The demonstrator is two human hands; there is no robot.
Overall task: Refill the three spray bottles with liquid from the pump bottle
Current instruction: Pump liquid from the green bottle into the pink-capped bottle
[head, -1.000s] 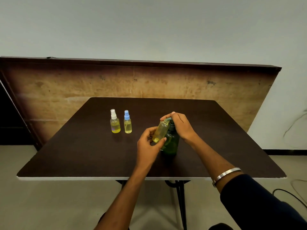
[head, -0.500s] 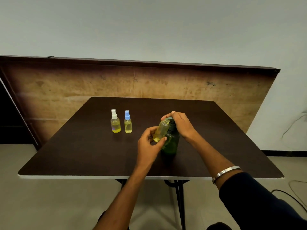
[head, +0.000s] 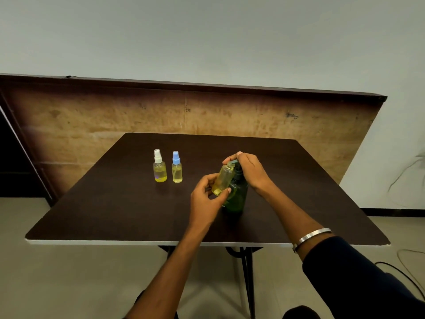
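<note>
1. Head view, position: I see the open spray bottle [head: 223, 180] held tilted, lifted off the table [head: 115, 203], its mouth up against the nozzle of the green pump bottle [head: 236, 194], which stands upright near the middle of the table.
2. Head view, grip: my left hand [head: 207, 199] has its grip clasped round the lower body of the open spray bottle, thumb and fingers pinching it. My right hand [head: 249, 171] lies curled over the pump head; I judge it is pressing, though the head itself is mostly hidden.
3. Head view, handling: I judge the small bottle light, stiff and smooth, likely slippery if wetted. The best hold is round the lower body, leaving the neck free. The pump bottle looks heavier and steady on its base.
4. Head view, appearance: the held bottle is clear plastic, capless, with yellow liquid pooled at its lower end. The pump bottle is dark translucent green.
5. Head view, remainder: a white-capped spray bottle [head: 159, 166] and a blue-capped spray bottle [head: 176, 168] stand upright just beside each other to the left, well apart from the hands, both holding yellow liquid. I judge this the last fill.
</note>
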